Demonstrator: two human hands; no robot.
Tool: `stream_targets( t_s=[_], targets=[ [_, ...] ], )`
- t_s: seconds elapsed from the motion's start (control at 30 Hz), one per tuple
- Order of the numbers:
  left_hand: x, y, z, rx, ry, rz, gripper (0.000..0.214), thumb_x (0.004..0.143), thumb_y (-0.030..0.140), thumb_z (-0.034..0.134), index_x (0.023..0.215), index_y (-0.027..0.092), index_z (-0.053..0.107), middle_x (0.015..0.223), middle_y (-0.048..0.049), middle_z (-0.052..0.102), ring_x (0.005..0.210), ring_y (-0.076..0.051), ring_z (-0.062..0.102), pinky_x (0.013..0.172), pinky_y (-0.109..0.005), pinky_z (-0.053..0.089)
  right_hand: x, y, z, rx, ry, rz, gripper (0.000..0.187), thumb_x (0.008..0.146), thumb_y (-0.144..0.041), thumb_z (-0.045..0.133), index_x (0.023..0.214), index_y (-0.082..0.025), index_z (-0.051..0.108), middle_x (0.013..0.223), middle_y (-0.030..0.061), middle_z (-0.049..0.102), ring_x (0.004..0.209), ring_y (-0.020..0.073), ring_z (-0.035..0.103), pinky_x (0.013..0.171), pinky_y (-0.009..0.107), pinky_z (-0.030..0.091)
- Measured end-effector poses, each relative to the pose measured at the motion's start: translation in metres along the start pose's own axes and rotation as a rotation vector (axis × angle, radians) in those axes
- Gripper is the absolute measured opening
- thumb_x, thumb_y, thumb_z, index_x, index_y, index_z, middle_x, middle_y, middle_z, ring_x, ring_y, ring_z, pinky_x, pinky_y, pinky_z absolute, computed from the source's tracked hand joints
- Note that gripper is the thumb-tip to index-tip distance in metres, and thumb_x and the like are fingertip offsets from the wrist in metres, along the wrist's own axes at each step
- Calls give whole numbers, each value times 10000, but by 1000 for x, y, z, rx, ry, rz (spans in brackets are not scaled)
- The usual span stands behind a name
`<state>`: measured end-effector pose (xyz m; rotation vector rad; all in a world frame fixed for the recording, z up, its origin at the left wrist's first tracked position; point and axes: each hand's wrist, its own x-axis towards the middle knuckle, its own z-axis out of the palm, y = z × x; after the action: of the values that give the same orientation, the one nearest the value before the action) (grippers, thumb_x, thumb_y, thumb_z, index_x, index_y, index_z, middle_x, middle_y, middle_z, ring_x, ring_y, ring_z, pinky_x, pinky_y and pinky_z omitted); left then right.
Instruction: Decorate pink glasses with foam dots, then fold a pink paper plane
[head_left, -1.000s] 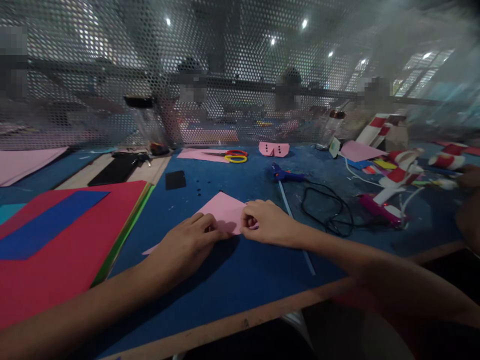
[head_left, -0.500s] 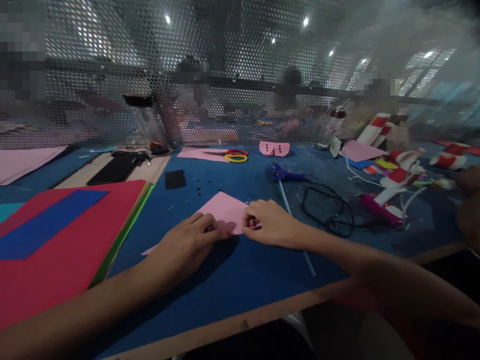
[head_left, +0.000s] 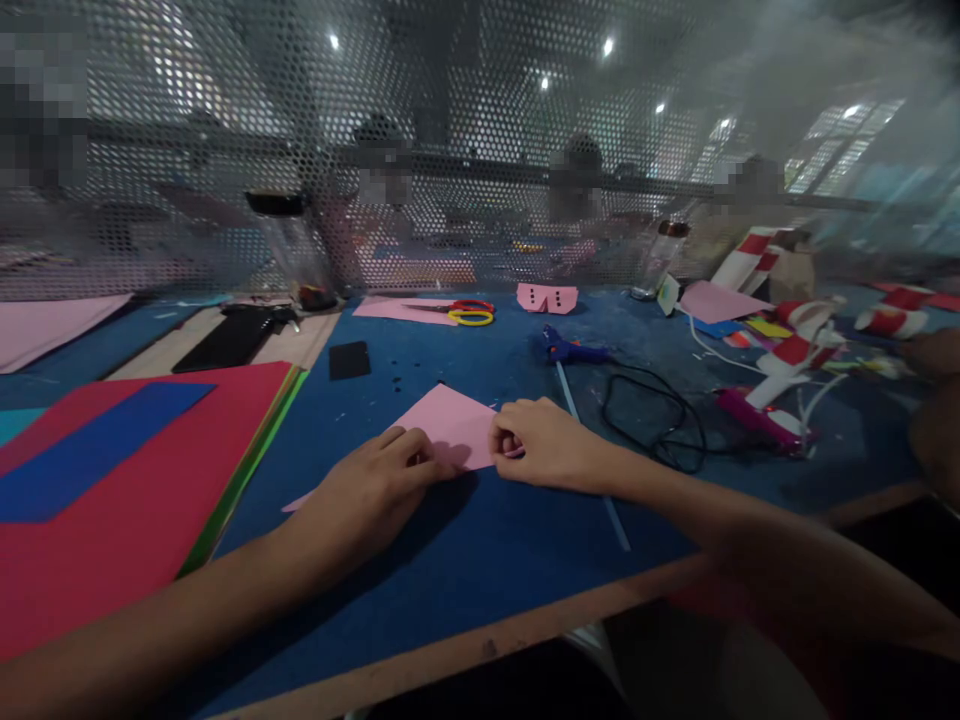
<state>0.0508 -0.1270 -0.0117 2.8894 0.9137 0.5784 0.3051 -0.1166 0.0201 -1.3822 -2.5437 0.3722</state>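
A piece of pink paper [head_left: 448, 420] lies on the blue tabletop in front of me, its far corner pointing away. My left hand [head_left: 390, 475] is closed, pressing the paper's near edge with its curled fingers. At the right corner of the sheet, my right hand [head_left: 536, 445] pinches the edge between thumb and fingers. Both hands hide parts of the paper's near side; a pink tip shows left of my left wrist. Beyond the sheet are a small black square of paper [head_left: 349, 360] and a few tiny black bits.
Red sheets with a blue strip [head_left: 112, 440] lie at left. Red-and-yellow scissors [head_left: 472, 313], a folded pink piece with black squares [head_left: 546, 298] and a blue glue gun [head_left: 574, 348] with a looped cord sit farther back. A magenta glue gun [head_left: 761, 418] is right. A perforated screen [head_left: 465, 220] stands behind.
My right hand has slid slightly to the right along the paper's edge. My left hand and the paper stay almost in place.
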Motion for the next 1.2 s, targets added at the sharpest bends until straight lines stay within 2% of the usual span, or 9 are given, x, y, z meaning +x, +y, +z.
stream_targets(
  t_s=[0.4, 0.7, 1.2],
  targets=[
    [1, 0, -1, 0, 4, 10, 361, 1007, 137, 413, 1198, 265, 692, 992, -69, 625, 876, -199, 587, 785, -348, 517, -2, 0, -9, -10, -43, 6, 61, 782, -168, 608, 795, -194, 661, 836, 3, 699, 812, 163, 603, 785, 301, 346],
    [-1, -2, 2, -9, 17, 10, 369, 1010, 139, 418, 1220, 289, 682, 1002, -63, 614, 883, -194, 579, 787, -344, 508, -2, 4, -9, 17, -55, 23, 67, 804, -181, 596, 772, -198, 652, 821, 1, 717, 776, 161, 609, 713, 291, 344],
    [-2, -2, 2, -20, 23, 8, 366, 1009, 141, 429, 1233, 292, 675, 1003, -63, 616, 883, -200, 581, 788, -348, 509, -4, 5, -10, 19, -54, 21, 73, 811, -173, 585, 756, -196, 627, 792, -8, 711, 735, 146, 601, 704, 290, 353]
  ],
)
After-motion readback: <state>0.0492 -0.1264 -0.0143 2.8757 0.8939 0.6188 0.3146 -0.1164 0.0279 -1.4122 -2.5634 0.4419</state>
